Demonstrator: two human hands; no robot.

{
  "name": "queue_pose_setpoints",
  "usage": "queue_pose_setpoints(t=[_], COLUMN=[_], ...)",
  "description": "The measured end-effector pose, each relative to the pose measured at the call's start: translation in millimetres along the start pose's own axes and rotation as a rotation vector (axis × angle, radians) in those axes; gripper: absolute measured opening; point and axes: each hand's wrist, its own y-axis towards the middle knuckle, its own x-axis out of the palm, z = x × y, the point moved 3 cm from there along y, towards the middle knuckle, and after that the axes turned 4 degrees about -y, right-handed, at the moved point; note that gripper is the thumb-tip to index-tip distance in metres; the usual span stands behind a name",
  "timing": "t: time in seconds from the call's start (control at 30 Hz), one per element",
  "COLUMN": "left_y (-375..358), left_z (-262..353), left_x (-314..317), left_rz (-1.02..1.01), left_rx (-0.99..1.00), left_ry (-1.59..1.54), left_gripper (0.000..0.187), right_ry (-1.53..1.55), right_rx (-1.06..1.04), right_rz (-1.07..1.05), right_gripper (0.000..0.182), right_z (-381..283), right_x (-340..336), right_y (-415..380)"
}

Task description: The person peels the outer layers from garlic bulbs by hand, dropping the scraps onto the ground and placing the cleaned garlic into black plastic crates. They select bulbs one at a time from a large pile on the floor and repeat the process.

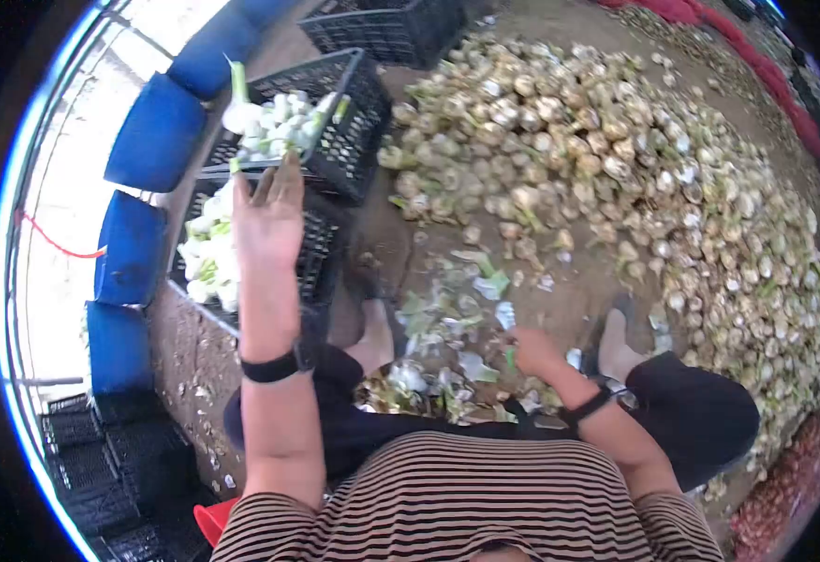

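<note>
My left hand [274, 215] reaches out over the black crates with its fingers stretched and apart, holding nothing. Just beyond its fingertips is a white garlic bulb [241, 117] with a green stem, above the peeled bulbs [283, 122] in the farther crate [354, 126]. More white bulbs [208, 253] fill the nearer crate [321, 248], partly hidden by my forearm. Low between my knees, my right hand [536, 354] is closed, and what it grips is hidden. Peeled garlic skins and leaf scraps [443, 328] lie on the ground beside it.
A large heap of unpeeled garlic [606, 140] spreads ahead and to the right. Another black crate [386, 33] stands at the back. Blue barrels [157, 131] line the left side, with stacked black crates [115, 459] nearer. A red net sack [784, 487] lies at lower right.
</note>
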Motion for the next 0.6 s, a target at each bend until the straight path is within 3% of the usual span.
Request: queue_pose_setpoints(t=[0.03, 0.1, 0.17, 0.23, 0.3, 0.4, 0.5, 0.57, 0.6], left_y=[-4.4, -35.5, -63.0, -89.2, -112.3, -133.5, -134.0, -130.4, -129.0], left_z=[-3.6, -37.2, -69.8, -100.2, -119.4, -128.9, -142.5, -146.3, -145.3], left_x=[-2.9, -23.9, -58.9, -80.9, -96.9, -94.8, -110.4, -108.7, -109.5], left_rz=[0.120, 0.138, 0.120, 0.061, 0.120, 0.108, 0.096, 0.088, 0.091], left_rx=[-0.196, -0.282, -0.358, -0.562, -0.706, -0.799, -0.865, -0.869, -0.871], left_ry=[-0.185, -0.009, 0.143, 0.079, 0.227, 0.384, 0.374, 0.407, 0.427], left_gripper=[0.028, 0.026, 0.028, 0.022, 0.026, 0.028, 0.029, 0.029, 0.029], right_ry=[-0.024, -0.059, 0.003, -0.111, 0.065, -0.145, -0.084, -0.018, -0.065], right_rx=[0.033, 0.086, 0.006, 0.318, 0.393, 0.435, 0.494, 0.427, 0.175], right_rz=[-0.028, -0.087, 0.144, 0.194, 0.378, 0.528, 0.411, 0.183, 0.326], right_gripper=[0.023, 0.023, 0.021, 0.024, 0.024, 0.026, 0.033, 0.033, 0.032], right_z=[20.8, 59.4, 75.3, 61.8, 80.2, 121.2, 119.1, 117.2, 103.2], right_x=[8.5, 28.1, 3.5, -43.5, -50.7, -17.1, 7.4, 31.7, 42.9], right_y=[14.3, 43.1, 64.7, 79.8, 116.2, 178.4, 192.4, 192.3, 180.5])
